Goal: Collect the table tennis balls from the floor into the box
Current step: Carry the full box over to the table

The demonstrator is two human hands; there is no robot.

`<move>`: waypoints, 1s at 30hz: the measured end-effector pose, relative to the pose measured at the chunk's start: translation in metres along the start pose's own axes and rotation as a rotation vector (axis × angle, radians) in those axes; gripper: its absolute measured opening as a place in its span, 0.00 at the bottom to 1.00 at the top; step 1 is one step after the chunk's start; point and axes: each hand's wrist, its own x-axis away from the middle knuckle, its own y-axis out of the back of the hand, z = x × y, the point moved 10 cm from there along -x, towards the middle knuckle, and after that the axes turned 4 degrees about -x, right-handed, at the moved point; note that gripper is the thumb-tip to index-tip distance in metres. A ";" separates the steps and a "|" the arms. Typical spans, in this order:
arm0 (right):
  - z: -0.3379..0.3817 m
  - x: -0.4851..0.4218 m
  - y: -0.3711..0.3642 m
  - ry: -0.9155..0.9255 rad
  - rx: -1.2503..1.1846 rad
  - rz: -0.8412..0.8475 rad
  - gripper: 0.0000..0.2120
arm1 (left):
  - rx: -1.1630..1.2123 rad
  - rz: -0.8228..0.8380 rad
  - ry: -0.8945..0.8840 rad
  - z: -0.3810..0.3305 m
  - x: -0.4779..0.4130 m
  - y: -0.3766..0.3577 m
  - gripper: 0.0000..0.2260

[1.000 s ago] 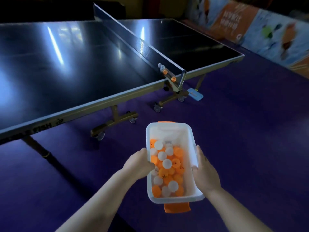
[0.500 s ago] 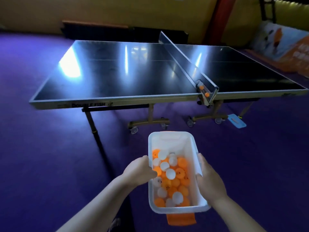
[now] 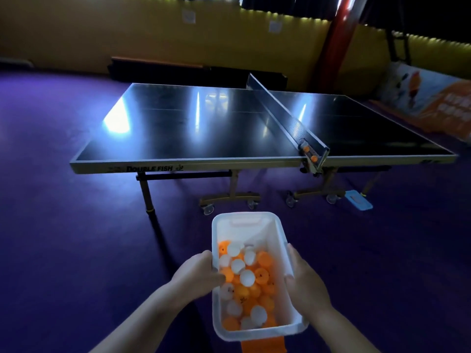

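Note:
I carry a white plastic box [image 3: 247,226] in front of me, low in the head view. Several orange and white table tennis balls [image 3: 246,278] fill its near half. My left hand [image 3: 197,275] grips the box's left rim, fingers curled over the edge. My right hand [image 3: 304,284] holds the right wall. An orange piece [image 3: 262,345] sticks out under the box's near end. No loose ball shows on the purple floor [image 3: 76,250]. Two orange balls [image 3: 310,154] sit in the net post holder.
A dark table tennis table [image 3: 204,123] with a net [image 3: 280,115] stands ahead on wheeled legs [image 3: 230,197]. A light blue flat object [image 3: 358,199] lies on the floor under its right half. Yellow walls and a printed banner [image 3: 433,103] bound the room.
The view has swung left and back from the table, so the whole table now shows. Both hands keep the same hold on the box.

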 end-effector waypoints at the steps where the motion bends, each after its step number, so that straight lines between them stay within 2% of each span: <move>1: 0.003 0.008 -0.001 -0.006 -0.001 -0.007 0.29 | -0.005 -0.003 -0.004 0.003 0.005 0.002 0.08; 8: 0.036 0.073 -0.042 -0.032 -0.029 -0.039 0.29 | -0.052 -0.003 -0.056 0.049 0.059 0.023 0.08; 18: 0.093 0.143 -0.116 0.001 -0.106 -0.028 0.27 | 0.108 0.017 -0.055 0.143 0.131 0.055 0.06; 22: 0.099 0.157 -0.121 0.036 -0.113 -0.032 0.25 | 0.132 0.010 -0.028 0.156 0.145 0.052 0.05; 25: 0.086 0.162 -0.123 0.016 -0.102 -0.021 0.26 | 0.143 0.000 0.000 0.159 0.149 0.044 0.07; 30: 0.050 0.167 -0.101 -0.010 -0.118 -0.047 0.26 | 0.127 0.031 -0.019 0.130 0.144 0.015 0.10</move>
